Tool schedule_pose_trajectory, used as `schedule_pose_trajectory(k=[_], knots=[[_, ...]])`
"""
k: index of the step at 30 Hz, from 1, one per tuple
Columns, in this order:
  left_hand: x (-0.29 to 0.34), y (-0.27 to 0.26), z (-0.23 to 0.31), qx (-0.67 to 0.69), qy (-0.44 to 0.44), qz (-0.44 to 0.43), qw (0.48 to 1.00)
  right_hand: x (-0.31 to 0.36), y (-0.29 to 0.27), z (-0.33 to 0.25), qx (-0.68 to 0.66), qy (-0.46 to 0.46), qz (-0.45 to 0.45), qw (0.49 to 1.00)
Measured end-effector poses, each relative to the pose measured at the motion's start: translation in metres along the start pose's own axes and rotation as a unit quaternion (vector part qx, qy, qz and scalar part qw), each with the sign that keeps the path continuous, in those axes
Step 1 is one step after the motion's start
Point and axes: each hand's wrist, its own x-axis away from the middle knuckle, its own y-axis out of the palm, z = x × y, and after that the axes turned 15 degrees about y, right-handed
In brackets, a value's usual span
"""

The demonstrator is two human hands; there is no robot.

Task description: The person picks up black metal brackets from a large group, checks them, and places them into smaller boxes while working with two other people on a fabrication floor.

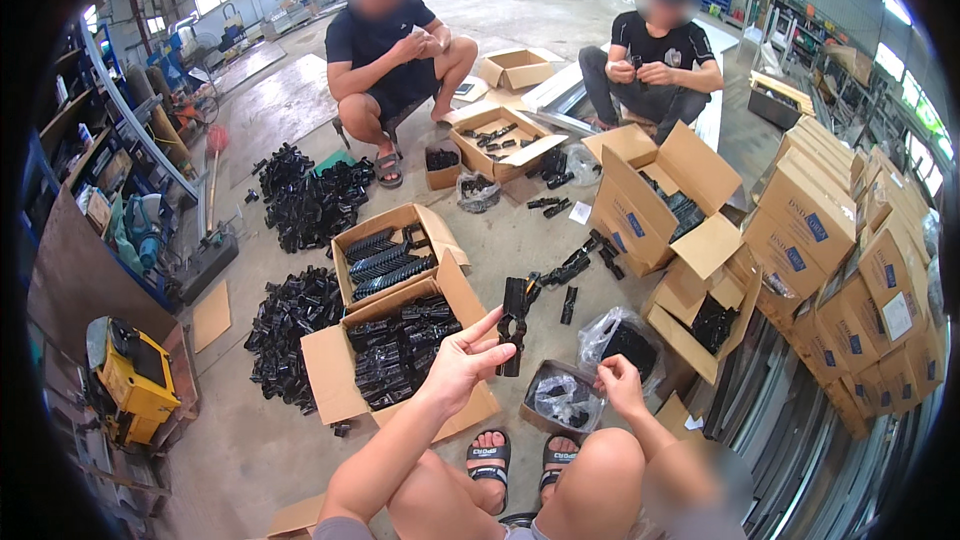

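Observation:
In front of me my left hand [468, 358] holds up a black jointed part [515, 312], roughly hinge-shaped, pinched between thumb and fingers. My right hand [621, 381] hovers over a small open box [540, 422] that has a clear plastic bag [566, 398] with small dark pieces inside. The right fingertips are pressed together; whatever they hold is too small to make out. Beside that hand, a clear bag of small black pieces [630, 348] stands open. Left of my left hand, an open cardboard box [330, 376] is filled with similar black parts.
Heaps of black parts [300, 195] lie on the left. Two people, one in a navy shirt [375, 45] and one in black [665, 50], sit low opposite, hands at their chests. Other open boxes [633, 222] stand between us. Stacked cartons [800, 230] and long metal profiles [800, 450] line the right.

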Motion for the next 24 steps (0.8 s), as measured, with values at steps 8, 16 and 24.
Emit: schedule_pose_trajectory(k=[8,16,24], knots=[[0.012,0.015,0.013,0.007,0.035,-0.027,0.999,0.072,0.027,-0.179,-0.060,-0.114,-0.120,0.984],[0.022,0.030,0.014,-0.041,0.086,-0.070,0.993,0.098,0.065,-0.214,-0.015,-0.217,-0.079,0.973],[0.024,0.031,0.009,-0.045,0.101,-0.088,0.990,0.106,0.077,-0.211,-0.162,-0.200,-0.099,0.961]])
